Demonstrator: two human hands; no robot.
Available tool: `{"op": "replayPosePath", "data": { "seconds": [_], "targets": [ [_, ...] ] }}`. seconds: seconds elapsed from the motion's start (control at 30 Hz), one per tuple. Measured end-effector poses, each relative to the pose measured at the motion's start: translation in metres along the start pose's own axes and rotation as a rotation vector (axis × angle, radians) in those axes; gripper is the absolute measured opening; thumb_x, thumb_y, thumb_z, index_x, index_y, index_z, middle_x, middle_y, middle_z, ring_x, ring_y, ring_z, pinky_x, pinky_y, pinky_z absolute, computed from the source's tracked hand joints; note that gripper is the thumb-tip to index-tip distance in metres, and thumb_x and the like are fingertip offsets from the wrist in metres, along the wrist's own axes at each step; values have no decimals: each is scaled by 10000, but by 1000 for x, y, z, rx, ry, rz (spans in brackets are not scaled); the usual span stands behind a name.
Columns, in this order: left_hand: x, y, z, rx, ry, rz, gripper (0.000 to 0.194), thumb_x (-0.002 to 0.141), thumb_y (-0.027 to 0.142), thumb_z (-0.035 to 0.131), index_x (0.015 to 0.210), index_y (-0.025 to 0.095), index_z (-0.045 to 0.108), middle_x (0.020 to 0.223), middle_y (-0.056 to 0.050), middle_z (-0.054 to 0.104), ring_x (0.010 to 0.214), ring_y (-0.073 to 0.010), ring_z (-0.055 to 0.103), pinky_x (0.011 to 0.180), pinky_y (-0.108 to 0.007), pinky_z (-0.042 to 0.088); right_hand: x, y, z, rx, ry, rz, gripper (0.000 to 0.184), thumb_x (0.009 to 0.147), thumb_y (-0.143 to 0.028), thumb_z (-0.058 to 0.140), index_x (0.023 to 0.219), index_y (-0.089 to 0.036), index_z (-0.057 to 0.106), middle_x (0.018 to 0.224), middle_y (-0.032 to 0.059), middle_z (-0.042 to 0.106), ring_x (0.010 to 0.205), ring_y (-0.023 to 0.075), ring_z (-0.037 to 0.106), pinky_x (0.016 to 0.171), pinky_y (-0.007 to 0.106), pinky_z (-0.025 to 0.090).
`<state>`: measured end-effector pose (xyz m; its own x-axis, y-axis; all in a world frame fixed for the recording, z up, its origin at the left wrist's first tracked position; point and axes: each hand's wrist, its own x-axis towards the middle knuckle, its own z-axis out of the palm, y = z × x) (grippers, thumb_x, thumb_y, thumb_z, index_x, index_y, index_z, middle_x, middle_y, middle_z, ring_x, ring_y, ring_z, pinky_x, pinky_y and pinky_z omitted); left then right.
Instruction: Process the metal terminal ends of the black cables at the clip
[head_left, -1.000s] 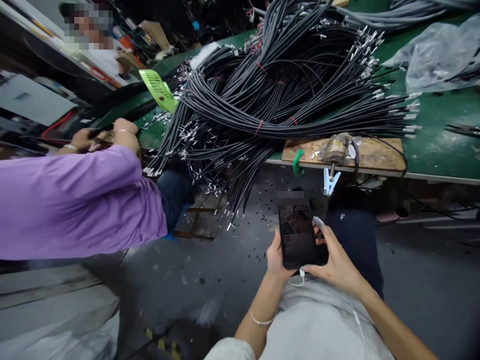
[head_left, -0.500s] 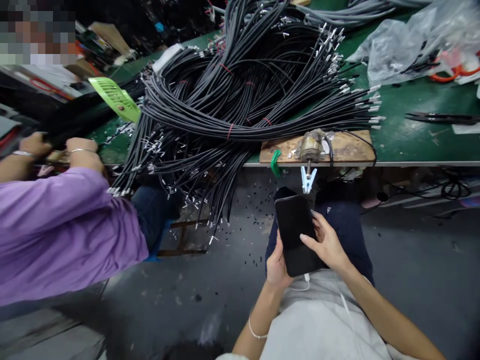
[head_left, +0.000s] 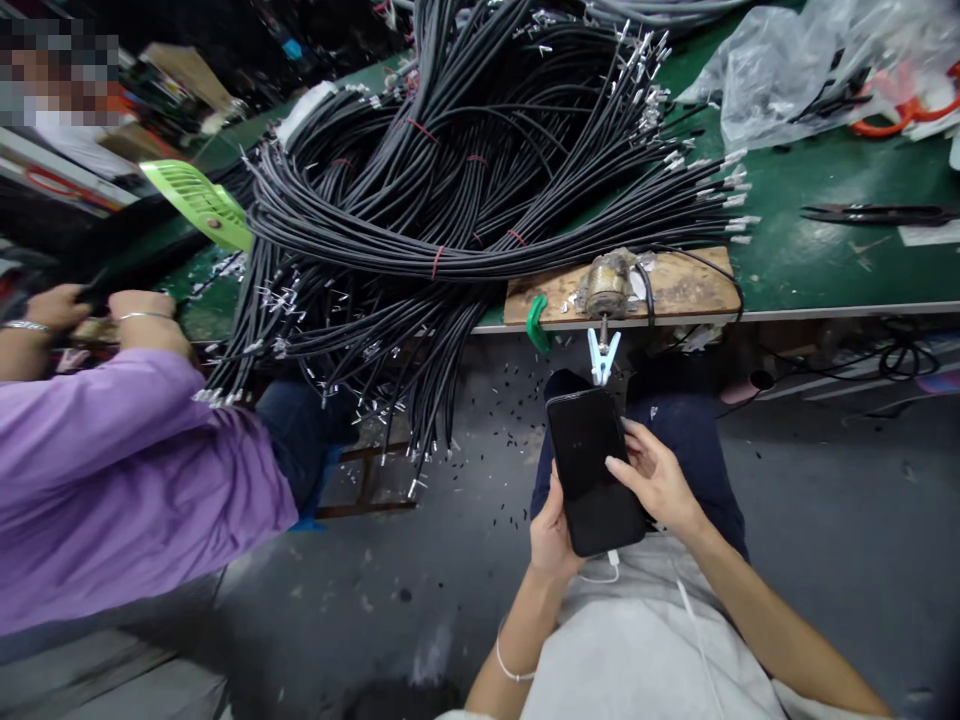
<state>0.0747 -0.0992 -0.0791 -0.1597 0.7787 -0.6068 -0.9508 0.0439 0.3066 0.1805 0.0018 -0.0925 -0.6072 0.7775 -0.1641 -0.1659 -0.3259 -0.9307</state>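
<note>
A black smartphone (head_left: 596, 480) with a dark screen is held over my lap, a white cable (head_left: 613, 562) plugged into its lower end. My left hand (head_left: 553, 535) grips its lower left side, the thumb along the edge and the other fingers hidden behind. Around the right edge are the fingers of my right hand (head_left: 660, 480), with the thumb over the screen. Just beyond the phone's top, a light blue clothes-peg-like clip (head_left: 602, 357) sits on the shaft of a small motor (head_left: 609, 285), which is mounted on a wooden board (head_left: 690, 285).
Bundles of black cables (head_left: 480, 190) with bare ends cover the green table (head_left: 795, 260) and hang over its edge. To the right lie thread snips (head_left: 877, 214), orange-handled scissors (head_left: 900, 115) and a plastic bag (head_left: 780, 80). A co-worker in a purple sleeve (head_left: 112, 420) is at left, near a light green fan (head_left: 199, 205).
The camera view has shifted slightly, so the table and cables appear further left. Both hands keep their hold on the phone; the right thumb has moved slightly over the screen.
</note>
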Motion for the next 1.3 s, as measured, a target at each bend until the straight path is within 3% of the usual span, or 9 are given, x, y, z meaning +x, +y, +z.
{"op": "replayPosePath", "data": {
  "seconds": [0.2,0.4,0.6,0.73,0.93,1.07,1.3],
  "targets": [
    [0,-7,1,24,31,146,361,948,302,436,1262,248,606,1249,-60,655,1280,-267,496,1144,-443,272,-1,-3,11,-193,103,-5,713,703,-280,779,1302,-234,397,1230,97,599,1142,265,575,990,417,466],
    [2,3,3,28,76,29,451,969,390,348,1317,195,558,1292,-104,619,1304,-305,461,1131,-490,282,-1,-6,1,-193,-113,20,843,684,-180,756,1398,-235,311,1330,110,529,1196,273,543,998,417,464],
    [3,3,4,7,130,114,459,979,329,313,1407,225,446,1334,-76,589,1320,-271,447,1140,-445,290,-1,-7,7,-274,-53,21,1052,582,-215,846,1444,-226,242,1367,118,491,1250,301,484,1062,445,400],
    [3,5,3,12,125,65,467,983,358,291,1364,196,507,1303,-89,613,1322,-276,443,1142,-450,282,-2,-8,7,-172,-124,27,1023,612,-245,836,1444,-240,242,1349,116,508,1212,294,523,1020,428,444],
    [2,9,4,51,97,15,462,958,404,364,1304,180,574,1300,-105,612,1330,-301,427,1138,-488,270,-3,4,-7,-46,-181,11,870,743,-316,734,1461,-226,251,1387,137,475,1240,291,499,1048,459,404],
    [2,11,6,65,66,19,491,956,430,351,1268,145,601,1288,-134,617,1334,-318,417,1134,-515,258,-2,5,-14,64,-228,2,861,744,-438,719,1456,-209,293,1402,148,470,1284,315,457,1042,478,400],
    [1,14,7,55,75,12,491,966,413,322,1285,146,581,1299,-127,609,1336,-315,413,1136,-516,250,0,-2,-15,67,-234,13,802,740,-443,716,1427,-215,372,1399,132,492,1297,311,451,1057,482,373]
  ]
}}
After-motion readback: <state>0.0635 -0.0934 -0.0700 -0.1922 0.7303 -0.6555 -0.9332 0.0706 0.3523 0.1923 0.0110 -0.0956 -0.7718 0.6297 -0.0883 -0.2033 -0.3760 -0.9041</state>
